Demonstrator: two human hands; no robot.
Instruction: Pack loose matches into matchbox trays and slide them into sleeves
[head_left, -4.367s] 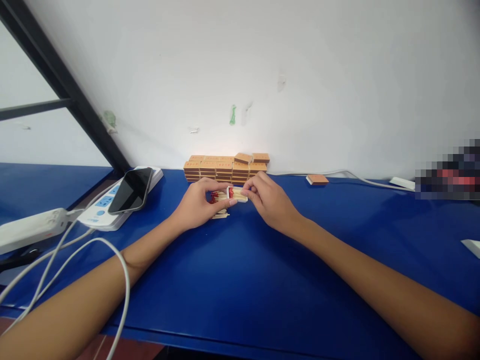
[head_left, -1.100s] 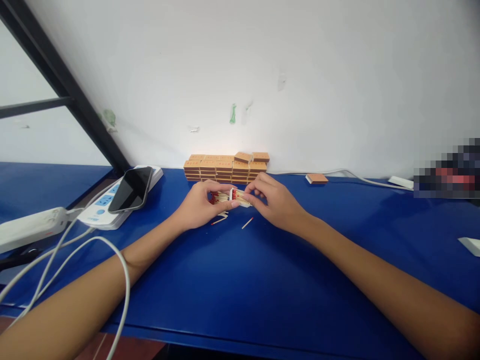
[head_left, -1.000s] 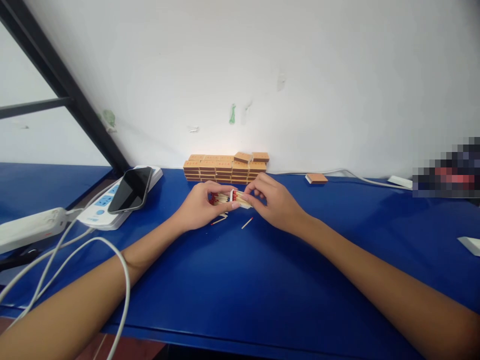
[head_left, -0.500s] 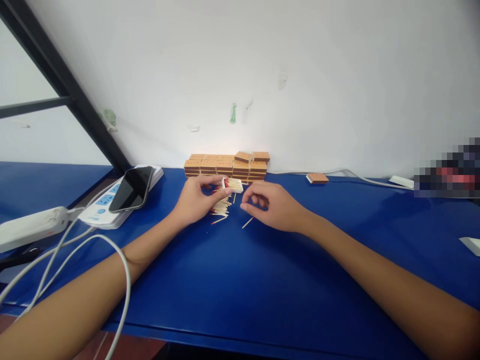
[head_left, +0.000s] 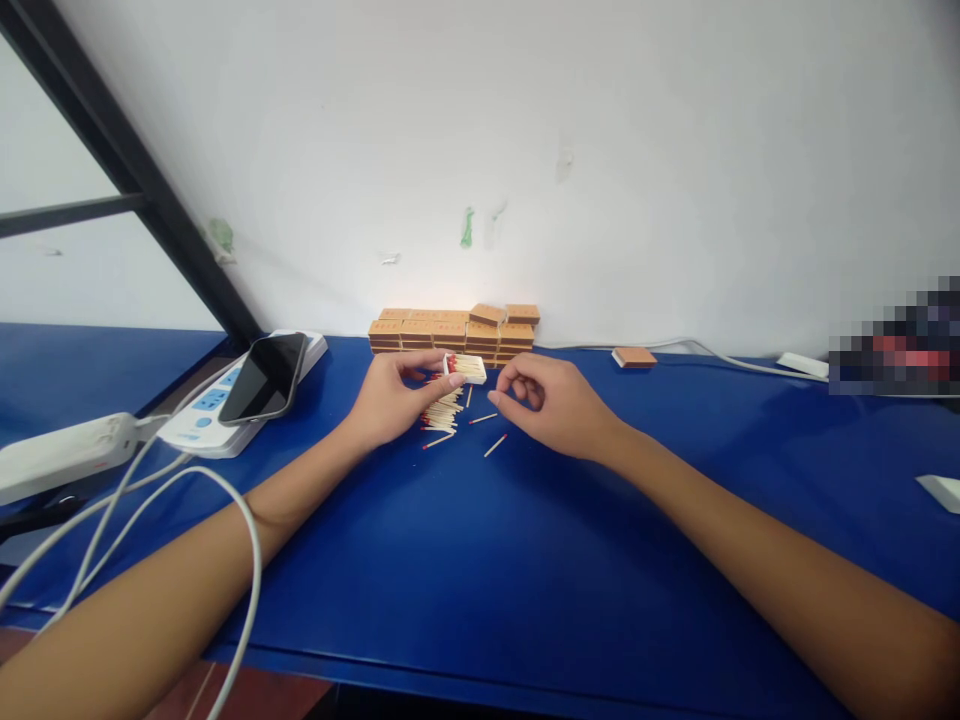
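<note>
My left hand [head_left: 397, 400] is closed on a white matchbox tray [head_left: 474, 378] filled with red-headed matches, thumb in front and fingers behind. Below it a pile of loose matches [head_left: 442, 412] lies on the blue table, partly covered by the hand. To the right, my right hand [head_left: 555, 405] hovers with curled fingers, a small gap between thumb and forefinger and nothing visible between them. One loose match [head_left: 483, 419] lies just left of its thumb, and another match [head_left: 495, 446] is a little nearer to me.
Stacked matchboxes [head_left: 450, 332] stand against the wall. A single matchbox [head_left: 635, 357] lies to the right, near a white cable. On the left, a phone [head_left: 264, 376] rests on a power strip [head_left: 214, 437], with a looping white cable [head_left: 251, 530] by my left forearm.
My right hand has shifted slightly right, away from the tray. A match now shows beside its thumb, and the nearer match is fully uncovered. My left hand has barely moved.
</note>
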